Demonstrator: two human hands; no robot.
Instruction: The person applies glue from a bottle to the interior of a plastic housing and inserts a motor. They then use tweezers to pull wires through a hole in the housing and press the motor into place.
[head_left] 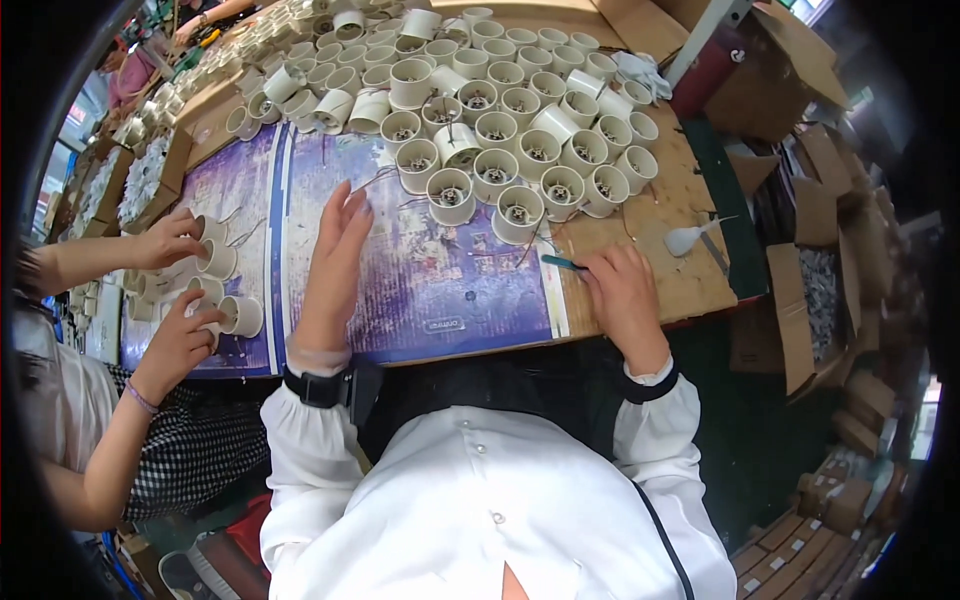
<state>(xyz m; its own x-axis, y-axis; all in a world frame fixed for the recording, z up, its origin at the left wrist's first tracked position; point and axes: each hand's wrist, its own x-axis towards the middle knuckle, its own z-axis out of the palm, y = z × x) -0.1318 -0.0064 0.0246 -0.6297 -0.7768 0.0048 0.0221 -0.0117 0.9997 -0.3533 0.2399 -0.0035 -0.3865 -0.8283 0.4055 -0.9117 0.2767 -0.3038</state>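
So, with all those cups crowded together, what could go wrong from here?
The thin wires near the left hand might snag on its fingers and drag a cup over. A cream cylindrical cup lying on its side could roll into its neighbours. And the white squeeze bottle lies near the right edge of the table, so a bump might knock it off.

The cups (pixel 451 212) are cream, the slim tool (pixel 560 262) teal, the tabletop (pixel 420 285) mottled purple, the co-worker's skirt (pixel 195 450) black-and-white checked.
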